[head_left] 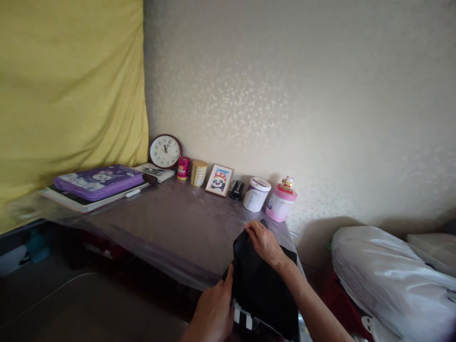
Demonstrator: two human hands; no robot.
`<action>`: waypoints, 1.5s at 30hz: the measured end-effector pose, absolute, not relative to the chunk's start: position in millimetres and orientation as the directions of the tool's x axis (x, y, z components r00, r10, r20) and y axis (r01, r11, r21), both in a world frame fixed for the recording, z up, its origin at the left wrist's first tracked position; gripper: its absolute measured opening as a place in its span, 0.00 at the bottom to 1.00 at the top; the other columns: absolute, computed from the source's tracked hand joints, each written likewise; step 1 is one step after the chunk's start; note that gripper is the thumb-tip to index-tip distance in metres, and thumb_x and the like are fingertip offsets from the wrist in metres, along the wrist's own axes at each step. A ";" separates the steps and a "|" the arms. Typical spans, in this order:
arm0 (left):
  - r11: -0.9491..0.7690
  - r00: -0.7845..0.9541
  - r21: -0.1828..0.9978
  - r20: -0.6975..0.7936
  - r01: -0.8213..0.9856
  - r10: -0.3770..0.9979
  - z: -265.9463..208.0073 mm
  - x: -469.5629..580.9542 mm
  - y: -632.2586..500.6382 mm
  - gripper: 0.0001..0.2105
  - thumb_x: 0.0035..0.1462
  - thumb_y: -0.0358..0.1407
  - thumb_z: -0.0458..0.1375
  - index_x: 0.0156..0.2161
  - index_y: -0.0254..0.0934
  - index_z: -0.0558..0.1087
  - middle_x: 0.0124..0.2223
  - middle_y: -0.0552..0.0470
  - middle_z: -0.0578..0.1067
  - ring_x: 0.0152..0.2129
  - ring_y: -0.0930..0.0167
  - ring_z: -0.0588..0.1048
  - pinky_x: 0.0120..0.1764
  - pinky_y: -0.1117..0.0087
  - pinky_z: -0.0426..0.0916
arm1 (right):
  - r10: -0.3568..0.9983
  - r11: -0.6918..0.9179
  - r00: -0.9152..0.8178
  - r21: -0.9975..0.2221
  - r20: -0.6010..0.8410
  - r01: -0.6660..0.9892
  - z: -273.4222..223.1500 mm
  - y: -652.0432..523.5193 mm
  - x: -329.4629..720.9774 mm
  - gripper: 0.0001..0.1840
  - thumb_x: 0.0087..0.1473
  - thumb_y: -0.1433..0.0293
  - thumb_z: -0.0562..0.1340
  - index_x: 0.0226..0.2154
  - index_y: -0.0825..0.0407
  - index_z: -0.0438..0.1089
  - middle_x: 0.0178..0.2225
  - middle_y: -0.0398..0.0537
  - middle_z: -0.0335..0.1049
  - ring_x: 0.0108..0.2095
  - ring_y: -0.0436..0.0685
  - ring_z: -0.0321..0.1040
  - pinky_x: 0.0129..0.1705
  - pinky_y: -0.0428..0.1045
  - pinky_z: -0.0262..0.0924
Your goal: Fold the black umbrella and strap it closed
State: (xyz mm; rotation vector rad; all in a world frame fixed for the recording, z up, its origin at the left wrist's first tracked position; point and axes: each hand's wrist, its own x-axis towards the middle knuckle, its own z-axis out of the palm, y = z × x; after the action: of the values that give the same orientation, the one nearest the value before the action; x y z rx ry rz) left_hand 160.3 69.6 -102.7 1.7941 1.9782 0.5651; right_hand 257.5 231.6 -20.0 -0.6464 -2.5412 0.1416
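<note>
A black bag (261,285), flat-sided and with white stripes low on its left side, is at the table's near right corner. My right hand (262,242) pinches its upper edge, and the top left corner bends under those fingers. Lower down, my left hand (216,306) grips the bag's left side with the thumb pointing up. The inside of the bag and its lower end are out of sight.
Along the back of the table (171,221) stand a clock (166,151), a pink tin (183,168), a beige jar (198,173), a panda picture frame (219,180), a black object (237,190), a white tub (256,194) and a pink-lidded tub (280,204). A purple case (99,182) lies left. White bags (384,280) sit right.
</note>
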 end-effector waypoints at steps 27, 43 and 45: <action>0.087 -0.052 0.454 -0.089 0.887 0.995 -104.1 180.8 67.2 0.36 0.53 0.25 0.44 0.61 0.53 0.34 0.42 0.44 0.72 0.33 0.64 0.76 0.35 0.65 0.68 | 0.521 0.814 -0.826 0.166 0.216 0.557 -67.7 233.6 232.6 0.11 0.59 0.71 0.49 0.35 0.52 0.66 0.37 0.46 0.66 0.31 0.48 0.67 0.30 0.41 0.58; 0.111 -0.091 0.524 -0.064 0.845 0.994 -111.1 181.9 68.7 0.35 0.52 0.27 0.47 0.63 0.38 0.38 0.42 0.41 0.72 0.35 0.62 0.75 0.37 0.66 0.68 | 0.369 0.929 -0.877 -0.089 0.308 0.360 -60.6 189.9 271.3 0.13 0.61 0.69 0.48 0.38 0.49 0.67 0.39 0.46 0.70 0.43 0.51 0.66 0.50 0.50 0.56; 0.122 -0.106 0.521 -0.060 0.845 0.993 -113.4 182.6 69.4 0.34 0.52 0.26 0.47 0.63 0.38 0.39 0.42 0.42 0.72 0.35 0.63 0.75 0.36 0.66 0.68 | 0.350 0.936 -0.889 -0.085 0.296 0.341 -66.8 189.7 278.6 0.13 0.61 0.69 0.48 0.40 0.49 0.67 0.42 0.47 0.70 0.47 0.53 0.64 0.55 0.53 0.51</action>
State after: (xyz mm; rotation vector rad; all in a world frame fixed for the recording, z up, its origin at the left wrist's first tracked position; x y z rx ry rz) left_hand 182.6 69.4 -113.4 1.7783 2.0130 0.5083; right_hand 278.6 189.7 -66.8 -0.5091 -2.7839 0.0440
